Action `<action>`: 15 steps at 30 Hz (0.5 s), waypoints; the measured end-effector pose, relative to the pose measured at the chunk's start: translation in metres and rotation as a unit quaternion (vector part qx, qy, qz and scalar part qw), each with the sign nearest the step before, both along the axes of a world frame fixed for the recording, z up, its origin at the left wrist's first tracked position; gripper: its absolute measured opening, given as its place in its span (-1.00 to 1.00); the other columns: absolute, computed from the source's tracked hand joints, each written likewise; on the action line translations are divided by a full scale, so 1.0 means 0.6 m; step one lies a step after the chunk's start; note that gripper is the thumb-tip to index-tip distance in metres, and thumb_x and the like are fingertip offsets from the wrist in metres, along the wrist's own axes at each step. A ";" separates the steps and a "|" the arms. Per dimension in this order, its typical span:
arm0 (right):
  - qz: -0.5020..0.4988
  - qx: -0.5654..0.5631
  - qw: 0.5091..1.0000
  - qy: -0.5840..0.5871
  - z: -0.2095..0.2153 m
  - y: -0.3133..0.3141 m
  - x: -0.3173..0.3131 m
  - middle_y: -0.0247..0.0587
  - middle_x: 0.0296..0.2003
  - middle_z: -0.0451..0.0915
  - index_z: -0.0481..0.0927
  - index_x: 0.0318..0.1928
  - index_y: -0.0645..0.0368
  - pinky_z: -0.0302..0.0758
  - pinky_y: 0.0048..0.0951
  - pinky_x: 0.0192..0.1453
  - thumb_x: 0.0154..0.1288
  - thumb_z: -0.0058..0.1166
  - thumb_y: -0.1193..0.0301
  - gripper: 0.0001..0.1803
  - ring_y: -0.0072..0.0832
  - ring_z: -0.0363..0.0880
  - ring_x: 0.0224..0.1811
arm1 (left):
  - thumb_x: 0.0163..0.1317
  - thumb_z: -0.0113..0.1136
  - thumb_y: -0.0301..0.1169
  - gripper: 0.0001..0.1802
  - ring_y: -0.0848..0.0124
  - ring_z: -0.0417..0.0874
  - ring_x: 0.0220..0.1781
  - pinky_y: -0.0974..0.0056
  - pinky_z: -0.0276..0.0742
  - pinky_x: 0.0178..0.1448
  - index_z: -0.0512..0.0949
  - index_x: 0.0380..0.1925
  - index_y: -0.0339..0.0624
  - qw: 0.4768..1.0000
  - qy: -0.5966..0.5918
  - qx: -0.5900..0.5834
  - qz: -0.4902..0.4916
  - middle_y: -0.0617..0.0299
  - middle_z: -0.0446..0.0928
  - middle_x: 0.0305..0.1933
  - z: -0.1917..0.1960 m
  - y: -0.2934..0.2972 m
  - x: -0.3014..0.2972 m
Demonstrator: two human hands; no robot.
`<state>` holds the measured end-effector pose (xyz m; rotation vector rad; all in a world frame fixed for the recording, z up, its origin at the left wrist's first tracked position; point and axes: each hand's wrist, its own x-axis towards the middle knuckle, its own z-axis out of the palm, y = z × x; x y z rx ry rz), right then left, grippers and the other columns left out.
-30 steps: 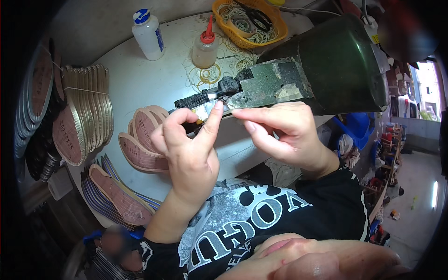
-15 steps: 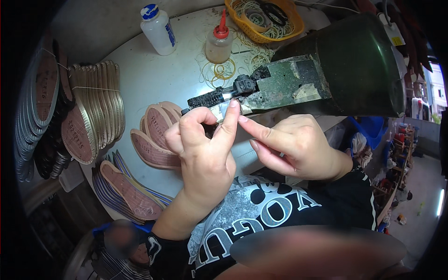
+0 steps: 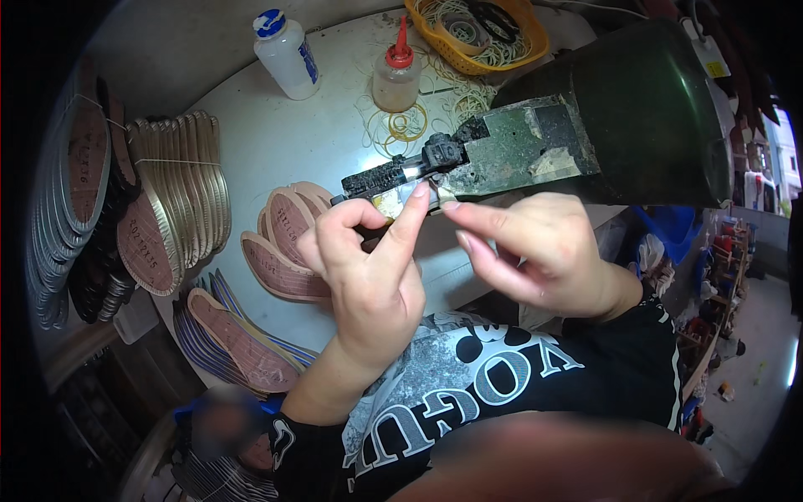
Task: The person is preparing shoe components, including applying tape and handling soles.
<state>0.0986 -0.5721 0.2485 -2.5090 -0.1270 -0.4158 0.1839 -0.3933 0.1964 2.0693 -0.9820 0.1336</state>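
At a small black device [image 3: 442, 152] in front of a green metal guard, my left hand [image 3: 372, 272] has its fingers bent and its thumb raised against the pale front edge. What lies between its fingers, if anything, is hidden. To the right, my right hand [image 3: 548, 251] reaches in with its index finger stretched toward the left thumb tip. Its thumb sits lower, with a gap to that finger, and nothing shows between them. The other right fingers are hidden. Left of my left hand, loose reddish-brown insoles [image 3: 276, 266] lie overlapping on the white table [image 3: 335, 125].
Bundled insoles [image 3: 180, 184] stand along the left side, with a stack [image 3: 251, 347] nearer me. A white bottle [image 3: 287, 58], a red-tipped squeeze bottle [image 3: 396, 79] and a yellow basket [image 3: 443, 46] of rubber bands stand behind. A large dark green cylinder [image 3: 644, 117] fills the far right.
My right index fingertip has drawn back a little to the right, widening its gap from the left thumb. The left hand keeps its pose at the device. The whole view has shifted slightly.
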 end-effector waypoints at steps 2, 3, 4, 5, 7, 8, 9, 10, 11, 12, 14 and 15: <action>-0.053 0.006 0.998 -0.033 -0.013 -0.002 0.007 -0.29 -0.61 0.60 0.72 -0.16 0.17 0.46 -0.39 -0.56 0.14 0.40 0.45 -0.77 -0.40 0.58 -0.64 | 0.00 0.31 -0.66 -0.41 0.22 0.27 -0.02 0.26 0.21 0.12 0.73 0.11 -0.02 1.000 -0.001 -0.022 0.004 0.17 0.34 -0.09 -0.005 0.001 0.000; -0.098 0.033 0.995 0.006 -0.008 0.003 0.009 -0.33 -0.64 0.56 0.69 -0.25 0.12 0.42 -0.42 -0.58 0.17 0.41 0.40 -0.83 -0.46 0.55 -0.66 | 0.03 0.33 -0.65 -0.43 0.24 0.27 -0.04 0.28 0.21 0.09 0.73 0.11 -0.01 1.000 -0.004 -0.019 0.019 0.17 0.34 -0.09 -0.006 0.002 -0.001; -0.101 0.032 0.994 0.005 -0.008 0.007 0.011 -0.33 -0.64 0.56 0.69 -0.25 0.12 0.42 -0.42 -0.58 0.17 0.41 0.40 -0.83 -0.46 0.55 -0.66 | 0.06 0.35 -0.64 -0.45 0.26 0.26 -0.06 0.30 0.21 0.06 0.73 0.11 0.00 0.999 -0.007 -0.018 0.032 0.18 0.33 -0.09 -0.005 0.003 -0.002; -0.116 0.043 0.992 0.014 -0.008 0.009 0.012 -0.35 -0.66 0.54 0.68 -0.27 0.11 0.40 -0.43 -0.59 0.17 0.41 0.39 -0.83 -0.48 0.53 -0.67 | 0.06 0.35 -0.64 -0.45 0.26 0.26 -0.06 0.30 0.21 0.06 0.73 0.11 0.00 0.999 -0.007 -0.019 0.029 0.18 0.33 -0.09 -0.005 0.002 -0.003; -0.133 0.067 0.989 0.016 -0.015 0.013 0.017 -0.39 -0.69 0.48 0.67 -0.32 0.10 0.36 -0.45 -0.61 0.17 0.41 0.37 -0.84 -0.52 0.48 -0.69 | 0.16 0.36 -0.59 -0.52 0.29 0.25 -0.09 0.30 0.22 0.03 0.71 0.11 0.00 0.998 -0.009 -0.033 0.048 0.18 0.33 -0.07 -0.005 0.001 -0.005; -0.134 0.068 0.989 0.015 -0.017 0.015 0.021 -0.39 -0.69 0.48 0.67 -0.32 0.10 0.36 -0.45 -0.61 0.17 0.41 0.37 -0.84 -0.52 0.48 -0.69 | 0.16 0.36 -0.59 -0.52 0.29 0.25 -0.09 0.30 0.22 0.03 0.71 0.11 0.00 0.998 -0.010 -0.032 0.046 0.18 0.33 -0.07 -0.006 0.000 -0.005; -0.138 0.076 0.987 0.011 -0.018 0.017 0.024 -0.39 -0.69 0.48 0.67 -0.32 0.09 0.36 -0.45 -0.61 0.17 0.40 0.37 -0.85 -0.51 0.48 -0.69 | 0.17 0.37 -0.57 -0.53 0.29 0.25 -0.08 0.31 0.23 0.02 0.70 0.12 -0.01 0.998 -0.005 -0.037 0.047 0.17 0.32 -0.06 -0.007 0.000 -0.006; -0.140 0.085 0.987 0.006 -0.019 0.020 0.025 -0.39 -0.69 0.49 0.68 -0.32 0.09 0.36 -0.44 -0.61 0.18 0.40 0.38 -0.86 -0.51 0.49 -0.69 | 0.19 0.37 -0.55 -0.54 0.29 0.25 -0.08 0.32 0.24 0.01 0.68 0.13 -0.02 0.998 -0.001 -0.041 0.049 0.16 0.32 -0.05 -0.008 0.001 -0.007; -0.140 0.086 0.986 0.005 -0.019 0.021 0.026 -0.39 -0.69 0.49 0.68 -0.32 0.09 0.36 -0.44 -0.61 0.18 0.40 0.38 -0.86 -0.51 0.49 -0.69 | 0.19 0.37 -0.55 -0.54 0.29 0.25 -0.08 0.32 0.24 0.01 0.68 0.13 -0.02 0.998 -0.002 -0.041 0.049 0.16 0.32 -0.05 -0.010 0.003 -0.008; -0.149 0.075 0.986 0.003 -0.019 0.022 0.027 -0.39 -0.69 0.49 0.68 -0.33 0.09 0.37 -0.44 -0.60 0.18 0.39 0.39 -0.87 -0.51 0.49 -0.68 | 0.19 0.38 -0.54 -0.54 0.29 0.26 -0.07 0.32 0.26 0.01 0.66 0.13 -0.05 0.997 0.010 -0.057 0.045 0.15 0.31 -0.04 -0.013 0.005 -0.008; -0.158 0.062 0.985 0.001 -0.020 0.024 0.026 -0.39 -0.69 0.49 0.68 -0.33 0.09 0.37 -0.43 -0.60 0.18 0.38 0.40 -0.88 -0.51 0.50 -0.68 | 0.18 0.39 -0.54 -0.53 0.29 0.28 -0.05 0.32 0.28 0.00 0.64 0.13 -0.08 0.996 0.021 -0.075 0.040 0.13 0.31 -0.03 -0.016 0.007 -0.009; -0.163 0.064 0.985 0.001 -0.021 0.026 0.025 -0.39 -0.69 0.50 0.68 -0.33 0.09 0.38 -0.43 -0.59 0.17 0.37 0.42 -0.90 -0.50 0.51 -0.67 | 0.18 0.39 -0.54 -0.52 0.28 0.29 -0.04 0.32 0.29 0.01 0.62 0.15 -0.11 0.996 0.026 -0.079 0.035 0.11 0.30 -0.01 -0.017 0.009 -0.009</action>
